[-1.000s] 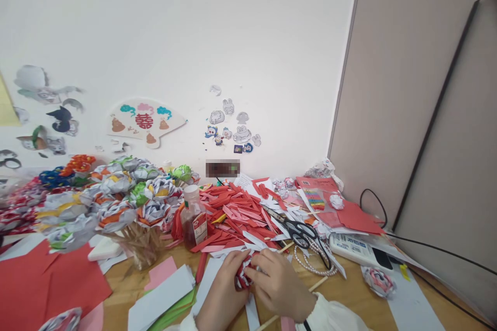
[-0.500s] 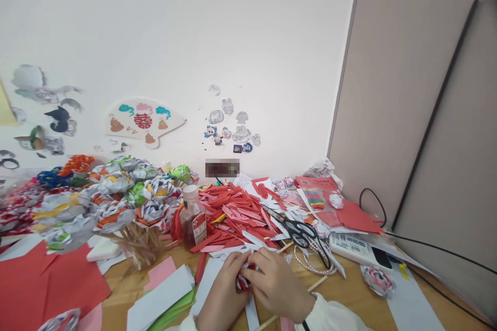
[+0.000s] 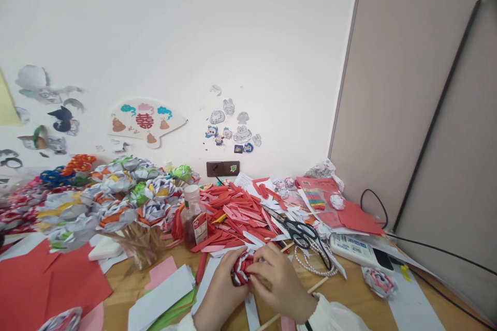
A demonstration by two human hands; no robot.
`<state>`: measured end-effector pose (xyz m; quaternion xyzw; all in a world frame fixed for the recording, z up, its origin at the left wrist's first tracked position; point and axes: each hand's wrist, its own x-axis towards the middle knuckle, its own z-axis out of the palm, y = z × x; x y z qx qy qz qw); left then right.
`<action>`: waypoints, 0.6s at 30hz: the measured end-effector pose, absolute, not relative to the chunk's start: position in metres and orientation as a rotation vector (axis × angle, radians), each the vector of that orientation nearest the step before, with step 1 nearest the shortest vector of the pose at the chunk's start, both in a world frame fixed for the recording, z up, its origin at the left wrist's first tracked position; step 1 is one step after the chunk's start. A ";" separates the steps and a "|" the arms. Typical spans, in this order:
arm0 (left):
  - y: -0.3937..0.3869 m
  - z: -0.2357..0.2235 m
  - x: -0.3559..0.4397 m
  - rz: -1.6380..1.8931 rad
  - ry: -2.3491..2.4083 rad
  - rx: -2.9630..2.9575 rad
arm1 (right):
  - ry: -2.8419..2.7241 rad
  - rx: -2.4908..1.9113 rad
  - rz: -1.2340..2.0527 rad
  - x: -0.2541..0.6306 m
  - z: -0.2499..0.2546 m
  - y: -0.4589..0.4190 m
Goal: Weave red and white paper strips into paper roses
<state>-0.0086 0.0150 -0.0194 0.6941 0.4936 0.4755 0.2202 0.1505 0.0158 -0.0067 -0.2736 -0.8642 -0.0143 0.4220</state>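
Head view: a red-and-white folded paper flower (image 3: 241, 270) is held low, nr centre of view, over the front of the light wooden table (image 3: 120, 284). By the left hand (image 3: 221, 282) it's cupped from the L side, w/ fingers curled round it & closed on it. By the right hand (image 3: 281, 284) it's met at its R edge: fingers bent, partly open, tips touching; whether any paper is pinched can't be told. A white sleeve (image 3: 330, 315) is worn on the R arm. Just beyond the hands, a big heap of red and pink folded paper strips (image 3: 248, 209) is piled, w/ white slips mixed in. L of the heap, a clear bottle with white cap and red label (image 3: 193, 220) is stood upright. R of the hands, black-handled scissors (image 3: 301, 232) are laid beside a looped string of white beads (image 3: 322, 272), & a thin pale wooden stick (image 3: 318, 284) is seen nr the R wrist. Further R, a crumpled pink-and-white paper flower (image 3: 378, 283) is placed partly on a white sheet (image 3: 415, 300). On the L, white oblong paper slips (image 3: 161, 297) are stacked over green paper (image 3: 176, 310); behind, white paper flowers with orange, yellow and green bands (image 3: 116, 183) are bunched on sticks. On the wall, a white fan-shaped cut-out (image 3: 145, 121) is fixed.
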 end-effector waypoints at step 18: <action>0.020 -0.039 -0.010 1.384 1.348 1.879 | -2.106 -0.892 -0.059 0.137 -0.021 0.020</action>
